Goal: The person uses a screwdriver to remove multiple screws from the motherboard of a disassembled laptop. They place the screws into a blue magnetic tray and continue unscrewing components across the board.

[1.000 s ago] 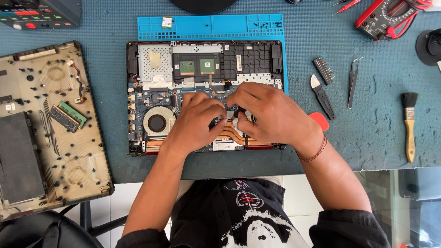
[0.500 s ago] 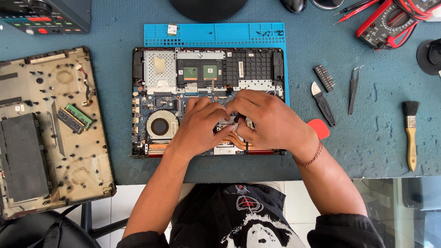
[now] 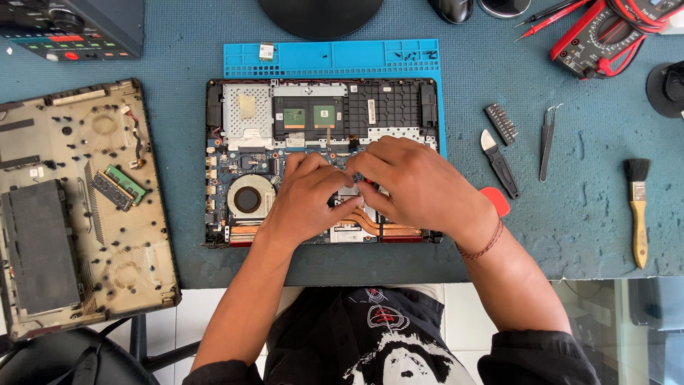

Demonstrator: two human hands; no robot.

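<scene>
An opened laptop (image 3: 320, 114) lies bottom-up on a blue mat (image 3: 342, 57), its board, round fan (image 3: 248, 198) and copper heat pipes (image 3: 370, 224) exposed. My left hand (image 3: 306, 199) and my right hand (image 3: 420, 185) rest together over the middle of the board, fingertips meeting at a small part I cannot make out. Both hands curl inward and cover that spot.
The removed bottom cover (image 3: 78, 207) lies at the left with memory sticks (image 3: 120, 187) and a black battery (image 3: 39, 246) on it. To the right are a bit holder (image 3: 501, 122), a pry knife (image 3: 499, 162), tweezers (image 3: 546, 139), a brush (image 3: 638, 210), a red pick (image 3: 496, 200) and a multimeter (image 3: 605, 32).
The view has shifted slightly, so the laptop sits lower in the frame. My hands stay pressed together over the same spot on the board.
</scene>
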